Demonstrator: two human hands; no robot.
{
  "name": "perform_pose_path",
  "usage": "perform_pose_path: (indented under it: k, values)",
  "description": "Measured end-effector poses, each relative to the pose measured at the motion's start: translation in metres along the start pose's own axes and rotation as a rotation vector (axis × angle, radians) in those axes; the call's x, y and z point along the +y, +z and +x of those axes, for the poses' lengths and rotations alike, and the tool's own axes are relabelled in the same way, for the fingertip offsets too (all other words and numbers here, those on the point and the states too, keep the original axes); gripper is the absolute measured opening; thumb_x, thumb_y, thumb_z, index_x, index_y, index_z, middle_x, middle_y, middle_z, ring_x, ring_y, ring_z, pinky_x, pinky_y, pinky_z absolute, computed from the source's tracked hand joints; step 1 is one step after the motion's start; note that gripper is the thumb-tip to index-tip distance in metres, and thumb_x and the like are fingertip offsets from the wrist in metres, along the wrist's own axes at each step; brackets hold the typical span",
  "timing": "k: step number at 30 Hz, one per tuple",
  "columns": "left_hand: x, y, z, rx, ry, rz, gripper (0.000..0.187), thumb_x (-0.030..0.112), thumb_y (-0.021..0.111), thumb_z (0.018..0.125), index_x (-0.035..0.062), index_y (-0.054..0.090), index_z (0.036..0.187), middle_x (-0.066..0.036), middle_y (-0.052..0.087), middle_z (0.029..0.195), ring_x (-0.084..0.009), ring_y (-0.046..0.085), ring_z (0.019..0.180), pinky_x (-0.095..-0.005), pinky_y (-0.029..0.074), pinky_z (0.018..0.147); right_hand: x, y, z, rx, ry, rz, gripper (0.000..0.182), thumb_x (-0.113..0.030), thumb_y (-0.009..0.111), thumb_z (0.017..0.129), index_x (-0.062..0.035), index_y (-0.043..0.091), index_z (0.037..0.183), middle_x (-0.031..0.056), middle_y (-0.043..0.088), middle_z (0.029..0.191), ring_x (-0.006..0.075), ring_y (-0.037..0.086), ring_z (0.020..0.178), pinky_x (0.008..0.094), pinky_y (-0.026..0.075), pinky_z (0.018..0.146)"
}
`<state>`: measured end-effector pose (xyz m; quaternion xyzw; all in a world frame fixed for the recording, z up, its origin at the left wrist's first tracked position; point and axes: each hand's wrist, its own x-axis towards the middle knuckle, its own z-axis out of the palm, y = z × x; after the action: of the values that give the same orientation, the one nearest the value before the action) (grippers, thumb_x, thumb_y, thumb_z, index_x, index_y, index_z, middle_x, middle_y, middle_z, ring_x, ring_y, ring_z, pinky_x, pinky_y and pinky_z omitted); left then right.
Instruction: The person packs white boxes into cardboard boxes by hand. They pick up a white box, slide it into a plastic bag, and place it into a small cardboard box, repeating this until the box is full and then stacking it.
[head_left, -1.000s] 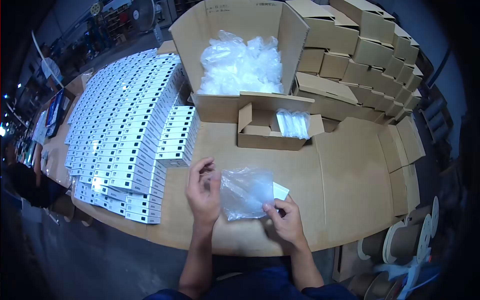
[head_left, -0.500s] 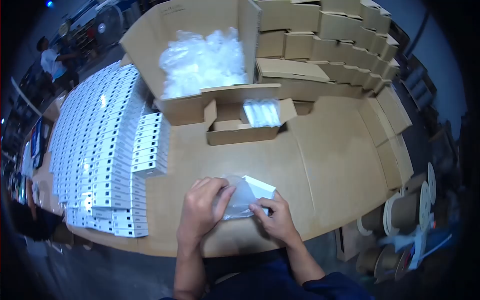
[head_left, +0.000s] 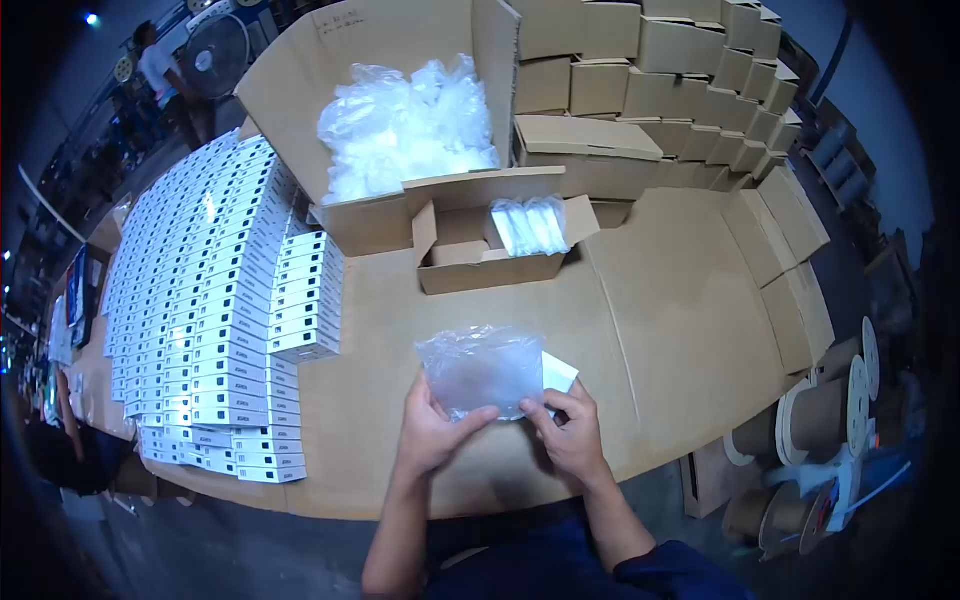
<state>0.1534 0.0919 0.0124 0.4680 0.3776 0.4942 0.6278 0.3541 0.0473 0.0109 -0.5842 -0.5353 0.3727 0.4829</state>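
A clear plastic bag [head_left: 482, 372] is spread flat in front of me, above the near part of the table. My left hand [head_left: 430, 432] grips its lower left edge, with the thumb laid along the bottom. In my right hand [head_left: 572, 430] is a small white box [head_left: 559, 373], pinched by thumb and fingers at the bag's right edge. The bag overlaps the left part of the box in this view. Beyond my hands stands an open cardboard carton [head_left: 490, 277], with several plastic-wrapped white packs [head_left: 528, 227] at its right end.
Tall stacks of white boxes [head_left: 200, 300] fill the table's left side. A large carton [head_left: 290, 90] of loose plastic bags [head_left: 410, 130] stands at the back. Brown cartons [head_left: 680, 60] are piled behind, right. Spools [head_left: 815, 420] stand off the right edge. A person [head_left: 165, 75] is far left.
The bag has been spread out flat and raised slightly away from me. My left hand has shifted right and down to its lower edge. The far person has moved right.
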Motion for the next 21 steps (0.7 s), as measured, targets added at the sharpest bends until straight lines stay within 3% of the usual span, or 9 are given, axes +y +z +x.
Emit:
perform_pose_path:
  k: [3, 5, 6, 7, 9, 12, 15, 19, 21]
  values:
    - [0.007, 0.011, -0.004, 0.054, -0.010, 0.158, 0.055, 0.005, 0.088, 0.081, -0.0040, 0.060, 0.128, -0.011, 0.071, 0.112, -0.0179, 0.068, 0.108, -0.0332, 0.054, 0.096, -0.004, -0.002, -0.001, -0.083, 0.048, -0.026, 0.019, -0.013, 0.081, 0.088, -0.0023, 0.079, 0.105, 0.0142, 0.066, 0.106, 0.0228, 0.065, 0.092, 0.0319, 0.052, 0.079]
    - [0.015, 0.018, -0.005, 0.117, 0.078, 0.162, 0.044, 0.005, 0.086, 0.082, -0.0046, 0.065, 0.119, -0.010, 0.075, 0.103, -0.0171, 0.071, 0.100, -0.0324, 0.056, 0.092, 0.006, -0.001, 0.002, 0.013, -0.072, 0.192, 0.022, -0.011, 0.078, 0.090, -0.0018, 0.077, 0.110, 0.0133, 0.067, 0.109, 0.0220, 0.064, 0.099, 0.0306, 0.051, 0.086]
    - [0.014, 0.016, -0.006, 0.109, 0.087, 0.202, 0.044, 0.005, 0.087, 0.082, -0.0047, 0.065, 0.119, -0.011, 0.075, 0.105, -0.0171, 0.072, 0.100, -0.0322, 0.056, 0.091, 0.010, -0.005, 0.004, 0.065, -0.128, 0.301, 0.023, -0.010, 0.076, 0.091, -0.0016, 0.076, 0.113, 0.0129, 0.067, 0.110, 0.0217, 0.064, 0.103, 0.0299, 0.050, 0.089]
    - [0.012, 0.013, -0.008, 0.098, 0.093, 0.241, 0.044, 0.006, 0.087, 0.082, -0.0048, 0.065, 0.119, -0.012, 0.075, 0.106, -0.0171, 0.072, 0.099, -0.0320, 0.057, 0.090, -0.008, -0.028, 0.012, -0.005, -0.109, 0.043, 0.022, -0.007, 0.068, 0.096, 0.0008, 0.073, 0.117, 0.0129, 0.066, 0.117, 0.0219, 0.061, 0.114, 0.0304, 0.048, 0.099]
    - [0.011, 0.010, -0.011, 0.074, 0.100, 0.304, 0.044, 0.007, 0.087, 0.082, -0.0047, 0.066, 0.119, -0.013, 0.076, 0.108, -0.0170, 0.072, 0.098, -0.0319, 0.057, 0.089, -0.006, -0.045, 0.023, 0.089, -0.116, 0.131, 0.032, -0.009, 0.064, 0.100, 0.0004, 0.064, 0.130, 0.0148, 0.064, 0.121, 0.0215, 0.060, 0.116, 0.0301, 0.046, 0.102]
    - [0.011, 0.010, -0.012, 0.041, 0.107, 0.369, 0.044, 0.009, 0.087, 0.082, -0.0042, 0.066, 0.119, -0.013, 0.076, 0.106, -0.0170, 0.073, 0.098, -0.0321, 0.057, 0.088, -0.024, -0.052, 0.035, 0.275, -0.335, 0.362, 0.042, -0.007, 0.065, 0.100, -0.0018, 0.052, 0.140, 0.0154, 0.063, 0.121, 0.0214, 0.062, 0.114, 0.0322, 0.048, 0.102]
    - [0.006, 0.012, -0.015, 0.024, 0.097, 0.400, 0.046, 0.011, 0.087, 0.082, -0.0037, 0.066, 0.119, -0.013, 0.077, 0.104, -0.0174, 0.073, 0.097, -0.0324, 0.058, 0.088, -0.048, -0.065, 0.044, 0.156, -0.570, 0.280, 0.048, -0.003, 0.068, 0.098, -0.0035, 0.046, 0.140, 0.0152, 0.061, 0.122, 0.0201, 0.061, 0.114, 0.0327, 0.050, 0.098]
    - [0.005, 0.016, -0.017, 0.016, 0.104, 0.420, 0.046, 0.011, 0.087, 0.081, -0.0031, 0.066, 0.120, -0.014, 0.078, 0.103, -0.0180, 0.074, 0.097, -0.0329, 0.058, 0.087, -0.058, -0.069, 0.059, -0.036, -0.722, 0.196, 0.048, 0.003, 0.071, 0.094, -0.0068, 0.049, 0.135, 0.0151, 0.059, 0.121, 0.0188, 0.061, 0.100, 0.0294, 0.051, 0.084]
    - [0.006, 0.017, -0.017, 0.012, 0.114, 0.428, 0.046, 0.011, 0.087, 0.081, -0.0026, 0.066, 0.120, -0.014, 0.078, 0.103, -0.0182, 0.075, 0.097, -0.0329, 0.058, 0.087, -0.066, -0.072, 0.068, -0.109, -0.757, 0.110, 0.041, 0.009, 0.071, 0.086, -0.0060, 0.059, 0.122, 0.0149, 0.062, 0.114, 0.0206, 0.063, 0.095, 0.0308, 0.052, 0.081]
